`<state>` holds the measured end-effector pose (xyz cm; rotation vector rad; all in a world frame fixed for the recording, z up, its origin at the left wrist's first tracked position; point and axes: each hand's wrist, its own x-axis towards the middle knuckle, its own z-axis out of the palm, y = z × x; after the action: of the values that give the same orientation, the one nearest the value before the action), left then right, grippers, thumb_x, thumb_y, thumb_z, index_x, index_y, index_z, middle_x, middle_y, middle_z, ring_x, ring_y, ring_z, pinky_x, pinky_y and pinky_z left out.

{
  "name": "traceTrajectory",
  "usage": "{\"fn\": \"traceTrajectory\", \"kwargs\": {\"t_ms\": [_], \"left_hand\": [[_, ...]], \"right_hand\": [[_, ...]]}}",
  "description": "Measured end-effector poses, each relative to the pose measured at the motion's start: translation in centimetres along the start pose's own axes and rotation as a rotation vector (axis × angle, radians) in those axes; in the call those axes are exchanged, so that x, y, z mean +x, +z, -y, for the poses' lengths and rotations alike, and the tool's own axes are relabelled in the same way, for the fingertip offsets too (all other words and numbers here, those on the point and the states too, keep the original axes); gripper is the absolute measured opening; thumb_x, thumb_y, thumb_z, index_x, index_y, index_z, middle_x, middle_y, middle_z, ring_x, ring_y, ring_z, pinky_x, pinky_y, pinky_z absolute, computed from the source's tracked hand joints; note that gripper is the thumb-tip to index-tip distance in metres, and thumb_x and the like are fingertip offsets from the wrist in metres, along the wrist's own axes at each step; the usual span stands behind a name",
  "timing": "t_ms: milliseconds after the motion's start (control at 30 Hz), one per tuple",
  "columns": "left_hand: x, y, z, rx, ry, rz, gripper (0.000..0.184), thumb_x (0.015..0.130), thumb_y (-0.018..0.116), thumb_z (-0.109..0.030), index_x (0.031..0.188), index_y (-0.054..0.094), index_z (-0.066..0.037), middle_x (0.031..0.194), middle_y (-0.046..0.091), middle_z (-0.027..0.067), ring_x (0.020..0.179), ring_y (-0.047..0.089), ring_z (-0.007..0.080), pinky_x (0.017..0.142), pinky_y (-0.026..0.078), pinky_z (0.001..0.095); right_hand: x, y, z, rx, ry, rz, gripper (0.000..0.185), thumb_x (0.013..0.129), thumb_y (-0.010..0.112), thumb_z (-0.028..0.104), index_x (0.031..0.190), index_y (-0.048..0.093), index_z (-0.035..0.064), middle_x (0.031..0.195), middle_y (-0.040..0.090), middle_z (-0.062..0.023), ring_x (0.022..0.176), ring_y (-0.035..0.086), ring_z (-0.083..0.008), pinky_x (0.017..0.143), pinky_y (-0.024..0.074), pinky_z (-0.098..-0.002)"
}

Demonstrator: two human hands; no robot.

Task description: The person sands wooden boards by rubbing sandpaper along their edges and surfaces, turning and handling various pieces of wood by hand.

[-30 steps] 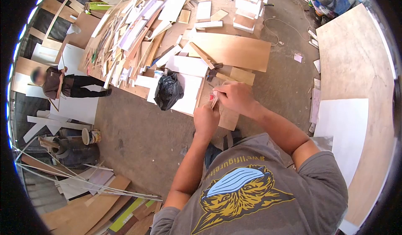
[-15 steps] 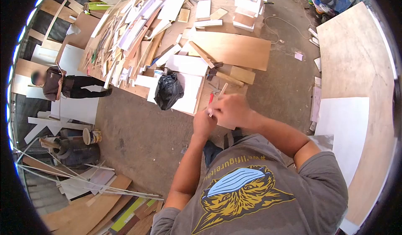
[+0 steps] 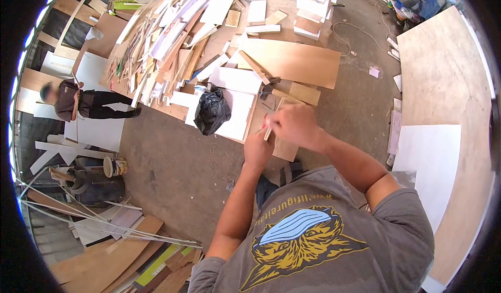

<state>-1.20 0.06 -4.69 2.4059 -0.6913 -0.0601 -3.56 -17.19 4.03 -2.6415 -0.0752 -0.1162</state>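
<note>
My left hand (image 3: 258,151) is closed around a thin strip of pale wood (image 3: 267,133), whose end pokes up between the fingers. Right against it, my right hand (image 3: 296,127) is curled and smeared by motion at the fingers; what it pinches, if anything, is hidden. A bit of red from a tool handle (image 3: 264,120) shows behind the hands at the corner of the worktable. Beneath my right hand lies a wooden board (image 3: 285,150). A black plastic bag (image 3: 212,113) rests on white panels to the left of the hands.
The worktable holds a heap of wood offcuts (image 3: 169,37), a large brown panel (image 3: 292,58) and stacked white pieces (image 3: 312,11). Another person (image 3: 70,101) stands at the left, holding a thin strip. A bucket (image 3: 115,166) and large sheets (image 3: 433,79) flank the floor; a cord (image 3: 348,25) lies beyond.
Both hands have shifted slightly, the right one upward over the strip. The red-handled tool is now mostly covered, and more of the board beneath shows. The view has tilted a little.
</note>
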Motion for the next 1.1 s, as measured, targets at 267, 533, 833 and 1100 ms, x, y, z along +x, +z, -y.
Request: {"fn": "traceTrajectory", "kwargs": {"t_ms": [267,533,833,1100], "left_hand": [[-0.1,-0.7,-0.9,-0.024,-0.017,-0.036,0.014,0.087,0.068,-0.017,0.089,0.070,-0.004,0.075,0.068,0.0236,0.070,0.067,0.0459,0.063,0.053,0.0535],[-0.5,0.1,0.2,-0.055,-0.046,-0.058,0.013,0.088,0.067,-0.016,0.089,0.071,-0.004,0.074,0.067,0.0244,0.070,0.067,0.0461,0.062,0.053,0.0532],[-0.5,0.0,0.5,-0.005,-0.004,-0.041,0.015,0.094,0.065,-0.020,0.097,0.073,-0.007,0.080,0.069,0.0230,0.073,0.068,0.0447,0.063,0.053,0.0527],[-0.7,1.0,2.3,-0.079,0.001,-0.048,0.018,0.096,0.066,-0.026,0.098,0.073,-0.010,0.079,0.069,0.0216,0.071,0.067,0.0447,0.062,0.052,0.0530]], "right_hand": [[0.5,-0.8,-0.8,0.070,0.047,-0.018,0.028,0.091,0.064,0.036,0.087,0.079,0.0126,0.087,0.073,-0.0167,0.080,0.073,-0.0370,0.073,0.0565,-0.0529],[0.4,0.4,-0.4,0.107,0.016,0.063,0.022,0.090,0.067,0.035,0.097,0.082,0.0213,0.086,0.074,-0.0127,0.083,0.073,-0.0349,0.073,0.0564,-0.0484],[0.4,1.0,-0.6,0.095,-0.042,-0.007,0.019,0.091,0.067,0.032,0.095,0.083,0.0233,0.083,0.073,-0.0125,0.080,0.073,-0.0326,0.070,0.0565,-0.0461],[-1.2,1.4,1.1,0.118,-0.143,-0.068,0.018,0.091,0.067,0.033,0.095,0.082,0.0239,0.080,0.073,-0.0106,0.073,0.072,-0.0298,0.064,0.0560,-0.0447]]}}
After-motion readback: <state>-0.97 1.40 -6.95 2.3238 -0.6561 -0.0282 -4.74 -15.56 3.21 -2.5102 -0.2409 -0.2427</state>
